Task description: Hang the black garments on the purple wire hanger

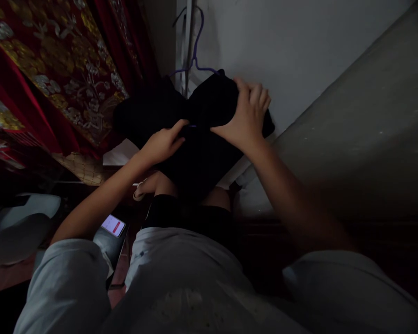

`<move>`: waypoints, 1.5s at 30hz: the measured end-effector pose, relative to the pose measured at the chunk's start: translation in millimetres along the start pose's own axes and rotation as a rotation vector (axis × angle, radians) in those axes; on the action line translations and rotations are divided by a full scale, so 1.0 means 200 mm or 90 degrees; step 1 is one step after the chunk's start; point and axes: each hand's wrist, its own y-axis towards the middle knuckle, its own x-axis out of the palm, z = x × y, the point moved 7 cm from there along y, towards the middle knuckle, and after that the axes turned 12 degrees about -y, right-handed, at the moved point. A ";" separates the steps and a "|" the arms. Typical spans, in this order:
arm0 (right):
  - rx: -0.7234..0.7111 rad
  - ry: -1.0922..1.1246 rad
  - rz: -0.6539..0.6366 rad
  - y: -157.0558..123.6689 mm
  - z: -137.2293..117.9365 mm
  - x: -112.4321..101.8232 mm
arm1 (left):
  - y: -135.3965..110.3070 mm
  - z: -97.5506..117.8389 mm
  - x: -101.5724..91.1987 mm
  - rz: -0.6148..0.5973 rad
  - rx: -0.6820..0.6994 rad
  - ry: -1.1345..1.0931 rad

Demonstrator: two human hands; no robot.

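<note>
A black garment point(202, 157) hangs on a purple hanger point(195, 65) in front of me; its exact kind is hard to make out in the dim light. My left hand point(164, 144) is at the middle of the cloth, thumb and forefinger bent onto it beside a small visible piece of the hanger's bar. Over the garment's right shoulder lies my right hand point(249, 113), with the thumb stretched across the front and the fingers curled at the outer edge. Some fingertips of the left hand are hidden by the cloth.
Red cloth point(66, 60) with gold and silver embroidery hangs at the upper left. A metal pole point(186, 41) stands behind the hanger, against a pale wall point(282, 41). A lit phone point(114, 225) rests by a person's denim-clad leg at lower left. Grey plastic-like sheeting point(362, 134) slopes along the right.
</note>
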 end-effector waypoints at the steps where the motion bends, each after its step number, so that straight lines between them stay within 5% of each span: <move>1: -0.002 0.001 0.005 -0.01 0.00 0.01 | 0.01 -0.01 0.00 0.030 0.011 -0.025; 6: 0.002 0.048 0.092 -0.16 -0.08 0.00 | 0.02 -0.09 0.00 0.192 0.072 -0.151; 10: -0.021 0.244 0.135 -0.38 -0.21 0.08 | -0.01 -0.11 0.03 0.285 0.097 -0.199; 14: 0.049 0.421 0.057 -0.50 -0.28 0.23 | -0.03 -0.08 0.04 0.357 0.094 -0.226; 18: 0.134 0.613 -0.109 -0.47 -0.30 0.34 | -0.06 0.01 0.06 0.383 0.144 -0.238; 20: 0.162 0.663 -0.120 -0.44 -0.27 0.34 | -0.08 0.04 0.08 0.399 0.156 -0.247; 24: 0.182 0.625 -0.101 -0.43 -0.20 0.38 | -0.16 0.05 0.12 0.439 0.115 -0.287; 31: 0.366 0.539 -0.407 -0.61 -0.21 0.77 | -0.21 0.09 0.19 0.374 0.117 -0.296; 36: 0.430 0.597 -0.345 -0.69 -0.22 0.78 | -0.27 -0.07 0.21 0.457 0.039 -0.307; 39: 0.460 0.631 -0.320 -0.77 -0.24 0.75 | -0.37 -0.21 0.34 0.526 -0.030 -0.366; 42: 0.482 0.744 -0.302 -0.84 -0.29 0.73 | -0.50 -0.34 0.57 0.605 -0.089 -0.471; 45: 0.499 0.822 -0.241 -0.89 -0.32 0.68 | -0.59 -0.40 0.81 0.586 -0.153 -0.523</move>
